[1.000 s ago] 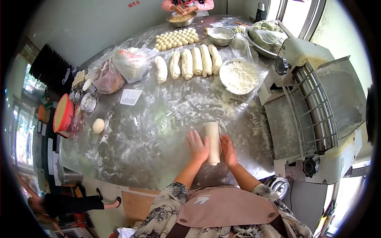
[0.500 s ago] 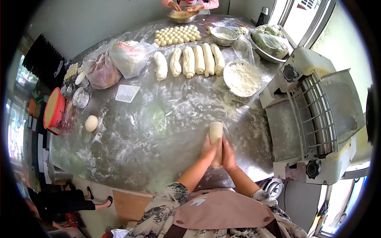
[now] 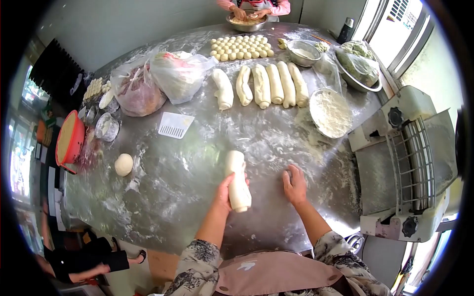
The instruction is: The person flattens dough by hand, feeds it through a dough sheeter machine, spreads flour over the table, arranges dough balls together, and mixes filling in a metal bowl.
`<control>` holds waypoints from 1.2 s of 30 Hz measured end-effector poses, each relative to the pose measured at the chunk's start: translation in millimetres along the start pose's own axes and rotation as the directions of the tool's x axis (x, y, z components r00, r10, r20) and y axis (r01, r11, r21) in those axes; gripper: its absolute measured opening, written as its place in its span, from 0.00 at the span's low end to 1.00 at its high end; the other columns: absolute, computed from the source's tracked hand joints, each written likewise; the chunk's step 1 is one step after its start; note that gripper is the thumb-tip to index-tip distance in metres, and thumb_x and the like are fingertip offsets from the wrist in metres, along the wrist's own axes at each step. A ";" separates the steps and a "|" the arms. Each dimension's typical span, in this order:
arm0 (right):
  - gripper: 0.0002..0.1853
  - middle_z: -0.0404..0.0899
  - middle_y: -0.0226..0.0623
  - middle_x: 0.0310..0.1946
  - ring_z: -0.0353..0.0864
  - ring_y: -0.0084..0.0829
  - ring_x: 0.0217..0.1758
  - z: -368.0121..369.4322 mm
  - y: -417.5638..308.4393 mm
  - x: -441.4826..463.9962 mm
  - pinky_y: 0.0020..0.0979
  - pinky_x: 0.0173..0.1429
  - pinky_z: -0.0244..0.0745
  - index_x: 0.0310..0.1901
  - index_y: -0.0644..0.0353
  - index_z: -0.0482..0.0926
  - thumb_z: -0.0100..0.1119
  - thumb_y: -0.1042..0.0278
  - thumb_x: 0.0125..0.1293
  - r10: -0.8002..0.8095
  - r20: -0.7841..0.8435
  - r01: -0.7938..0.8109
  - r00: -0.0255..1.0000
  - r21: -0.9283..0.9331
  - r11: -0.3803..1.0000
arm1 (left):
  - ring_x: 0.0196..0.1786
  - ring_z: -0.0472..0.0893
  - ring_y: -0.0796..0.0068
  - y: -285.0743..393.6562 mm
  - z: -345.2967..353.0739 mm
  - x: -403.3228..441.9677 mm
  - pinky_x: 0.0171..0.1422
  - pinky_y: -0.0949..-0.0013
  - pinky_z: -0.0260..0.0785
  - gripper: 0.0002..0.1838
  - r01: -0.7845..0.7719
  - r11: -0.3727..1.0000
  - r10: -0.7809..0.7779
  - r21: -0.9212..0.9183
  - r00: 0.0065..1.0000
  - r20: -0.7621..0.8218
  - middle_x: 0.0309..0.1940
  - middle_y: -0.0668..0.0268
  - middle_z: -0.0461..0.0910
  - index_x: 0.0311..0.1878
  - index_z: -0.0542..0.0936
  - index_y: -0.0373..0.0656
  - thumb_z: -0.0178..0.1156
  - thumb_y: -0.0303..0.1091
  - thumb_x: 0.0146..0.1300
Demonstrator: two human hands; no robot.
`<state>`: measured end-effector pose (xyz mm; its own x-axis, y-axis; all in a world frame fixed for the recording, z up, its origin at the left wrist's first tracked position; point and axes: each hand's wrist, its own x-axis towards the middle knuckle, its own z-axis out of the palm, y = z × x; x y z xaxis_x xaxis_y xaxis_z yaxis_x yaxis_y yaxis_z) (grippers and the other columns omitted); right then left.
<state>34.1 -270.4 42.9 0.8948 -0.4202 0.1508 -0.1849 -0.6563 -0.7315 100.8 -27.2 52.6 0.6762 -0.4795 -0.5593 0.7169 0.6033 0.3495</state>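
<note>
While the left hand [image 3: 225, 191] keeps its grip wrapped around a fat roll of dough [image 3: 238, 181], the right hand [image 3: 295, 186] is empty, its fingers loose and a bit apart. I can't tell if that hand touches the worktop [image 3: 187, 207]. The fat roll is near the middle of the near edge, its far end leaning a little left.

Toward the left edge sits a round lump of dough [image 3: 123, 165]. A white scraper [image 3: 173, 123] lies flat, farther from the near edge. Six more rolls [image 3: 275, 85] lie side by side toward the far edge, and a bowl of flour [image 3: 332, 136] is just beside the last one on the right. Behind them, lots of little dough balls [image 3: 242, 48] sit close together.

Two plastic bags [image 3: 178, 81] rest toward the far left corner. A red tub [image 3: 74, 143] is at the left edge, and a big roller machine [image 3: 373, 172] stands along the right edge. At the far edge, another person's hands [image 3: 239, 13] are in a metal bowl [image 3: 247, 28].
</note>
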 end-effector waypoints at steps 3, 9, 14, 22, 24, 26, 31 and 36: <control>0.19 0.74 0.44 0.57 0.72 0.50 0.63 24.2 21.1 -4.9 0.45 0.66 0.70 0.55 0.58 0.74 0.60 0.65 0.64 -0.326 -0.010 0.313 0.945 -0.249 0.916 | 0.48 0.82 0.63 74.6 -1.5 22.8 0.50 0.58 0.79 0.27 -0.046 0.991 0.049 0.124 0.999 -0.021 0.49 0.59 0.81 0.64 0.70 0.37 0.57 0.44 0.68; 0.19 0.75 0.41 0.57 0.71 0.48 0.66 19.9 -4.2 0.1 0.45 0.68 0.68 0.54 0.58 0.75 0.61 0.68 0.61 -0.168 0.071 0.181 0.983 -0.259 0.949 | 0.41 0.83 0.65 207.8 24.9 100.8 0.42 0.58 0.79 0.22 -0.117 0.931 0.118 0.345 0.993 0.018 0.42 0.58 0.82 0.58 0.73 0.38 0.58 0.42 0.68; 0.19 0.75 0.43 0.56 0.72 0.49 0.64 25.0 0.2 2.5 0.45 0.67 0.69 0.53 0.59 0.75 0.62 0.69 0.59 -0.175 0.064 0.186 0.982 -0.300 0.936 | 0.40 0.83 0.66 277.6 43.5 185.9 0.43 0.59 0.79 0.24 -0.200 0.849 0.167 0.489 0.980 0.109 0.42 0.58 0.82 0.59 0.74 0.38 0.59 0.45 0.67; 0.18 0.75 0.43 0.54 0.74 0.50 0.62 23.8 -3.4 6.8 0.44 0.64 0.71 0.51 0.60 0.75 0.61 0.72 0.57 -0.193 0.082 0.209 0.978 -0.344 0.915 | 0.69 0.64 0.47 248.5 59.9 254.2 0.71 0.49 0.59 0.32 0.197 -0.303 0.850 0.932 0.499 0.170 0.65 0.50 0.67 0.68 0.69 0.43 0.63 0.41 0.61; 0.18 0.75 0.43 0.53 0.74 0.50 0.62 24.5 -5.1 8.3 0.44 0.64 0.72 0.51 0.60 0.75 0.61 0.72 0.57 -0.198 0.074 0.211 0.977 -0.348 0.913 | 0.69 0.65 0.48 242.8 60.9 265.2 0.72 0.51 0.58 0.33 0.074 -0.539 0.786 0.839 0.402 0.470 0.66 0.50 0.67 0.69 0.66 0.40 0.61 0.44 0.64; 0.18 0.76 0.43 0.53 0.75 0.50 0.62 25.2 -4.4 6.9 0.44 0.64 0.72 0.51 0.60 0.75 0.61 0.72 0.57 -0.199 0.068 0.210 0.978 -0.351 0.913 | 0.70 0.64 0.45 239.5 66.0 279.6 0.73 0.53 0.59 0.36 -0.052 -0.670 0.687 0.741 0.335 0.645 0.67 0.45 0.65 0.70 0.63 0.33 0.57 0.49 0.67; 0.18 0.76 0.42 0.53 0.75 0.50 0.62 25.5 -3.6 8.4 0.44 0.64 0.72 0.50 0.60 0.76 0.61 0.71 0.56 -0.195 0.068 0.207 0.978 -0.353 0.912 | 0.72 0.62 0.41 236.3 107.0 303.9 0.74 0.55 0.59 0.44 -0.112 -0.220 0.755 0.969 0.610 0.241 0.70 0.34 0.55 0.71 0.54 0.22 0.56 0.50 0.68; 0.18 0.76 0.41 0.53 0.75 0.48 0.63 23.5 -5.1 10.3 0.43 0.65 0.71 0.50 0.59 0.77 0.62 0.69 0.56 -0.164 0.078 0.181 0.983 -0.356 0.917 | 0.77 0.53 0.42 228.8 110.7 341.6 0.79 0.58 0.51 0.51 0.030 -0.314 0.732 0.949 0.644 0.222 0.73 0.32 0.49 0.74 0.47 0.23 0.63 0.49 0.61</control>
<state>53.8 -256.6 32.6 0.9419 -0.2565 0.2168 -0.1518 -0.9010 -0.4064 514.7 -123.6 24.7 0.9980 -0.0084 0.0628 -0.0437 -0.8086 0.5867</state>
